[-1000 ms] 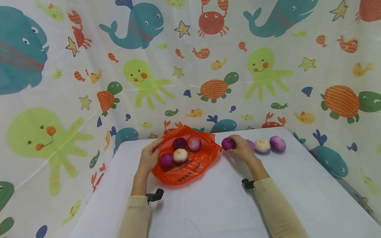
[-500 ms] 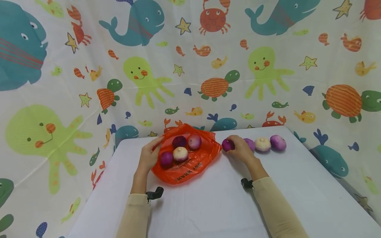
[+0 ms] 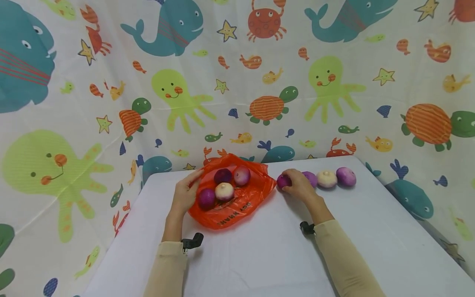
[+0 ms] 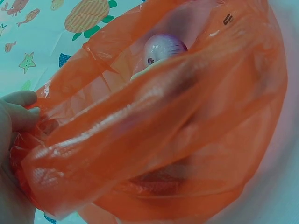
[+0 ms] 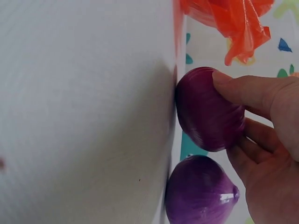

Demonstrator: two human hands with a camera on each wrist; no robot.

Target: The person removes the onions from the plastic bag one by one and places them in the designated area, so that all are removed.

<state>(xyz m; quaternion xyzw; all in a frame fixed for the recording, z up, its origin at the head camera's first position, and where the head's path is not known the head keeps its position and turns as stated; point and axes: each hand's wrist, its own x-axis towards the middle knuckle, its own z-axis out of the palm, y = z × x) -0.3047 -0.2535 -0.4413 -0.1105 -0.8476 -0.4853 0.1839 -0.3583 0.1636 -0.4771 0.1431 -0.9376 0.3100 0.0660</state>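
Observation:
A red-orange plastic bag [image 3: 237,214] lies on the table with its mouth spread and several onions inside, among them a white onion [image 3: 224,192] and a pinkish one [image 3: 242,175]. My left hand [image 3: 184,194] holds the bag's left rim; in the left wrist view, the fingers [image 4: 21,114] are at the edge of the crumpled plastic. To the right of the bag, my right hand [image 3: 299,185] grips a dark purple onion [image 5: 210,109] between thumb and fingers. This onion appears to touch the table. Another purple onion [image 5: 201,191] sits close beside it.
Right of my right hand, a purple onion [image 3: 310,178], a white onion [image 3: 327,180] and a larger purple onion [image 3: 346,177] stand in a row near the table's back edge. A patterned curtain [image 3: 230,115] hangs behind the white table [image 3: 259,260].
The head view has shifted slightly. Both hands keep their places, the left at the bag's rim and the right on the purple onion.

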